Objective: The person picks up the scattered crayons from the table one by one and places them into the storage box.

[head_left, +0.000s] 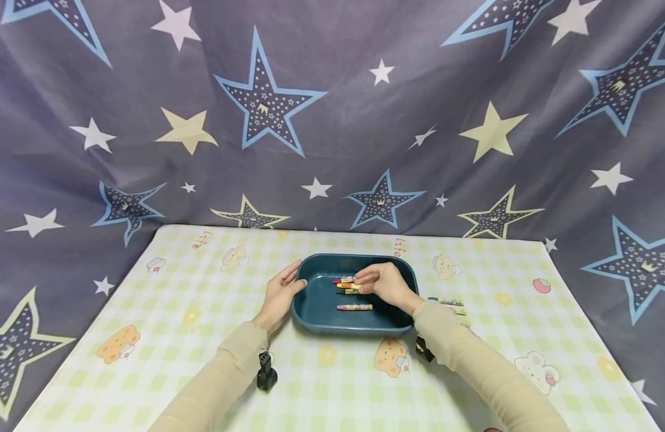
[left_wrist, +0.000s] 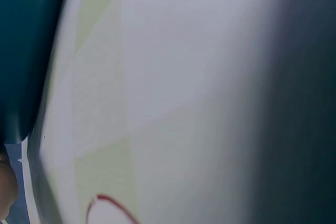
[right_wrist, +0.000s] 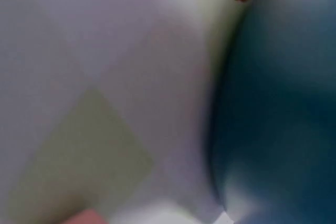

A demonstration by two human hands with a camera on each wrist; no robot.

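A dark teal plastic tray (head_left: pixel 316 327) sits on the table. My left hand (head_left: pixel 278 298) holds its left end, thumb over the rim and fingers along the outside. My right hand (head_left: pixel 389 285) reaches over the right side into the tray, and its thumb and fingertips pinch a yellow-orange crayon (head_left: pixel 346 286). Right beside it lie a red crayon (head_left: pixel 340 280) and a dark green crayon (head_left: pixel 349 291), partly covered by the fingers. Closer to the front, a crayon with a pink tip (head_left: pixel 355 307) lies alone on the tray floor. Both wrist views show mostly tray wall and cloth.
Several more crayons (head_left: pixel 446 301) lie on the cloth right of the tray, partly behind the right sleeve. A green-checked tablecloth (head_left: pixel 165 336) with cartoon prints covers the table. Behind it hangs a grey curtain (head_left: pixel 332 168) with stars.
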